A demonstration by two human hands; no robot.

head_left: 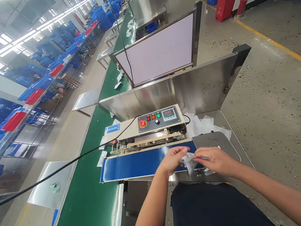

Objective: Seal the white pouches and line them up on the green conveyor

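- The green conveyor belt [95,196] runs from lower left to the top centre of the frame; it lies left of the workstation, with bare belt along most of its length.
- The steel surface [223,143] sits right of centre, walled behind by a tall steel guard [192,88]; its rounded right edge drops to bare concrete floor.
- The sealing machine [147,130] stands centre frame, its blue belt [135,164] just ahead of the hands; a black cable [62,166] crosses toward the left.
- A pile of clear bags [205,123] lies right of the machine.
- The small clear plastic bag [189,160], lower centre, looks light, limp, slippery and easily creased; its edges seem best to hold.
- The left hand [174,159] and right hand [216,159] each pinch it, each grip pressed together on the film.
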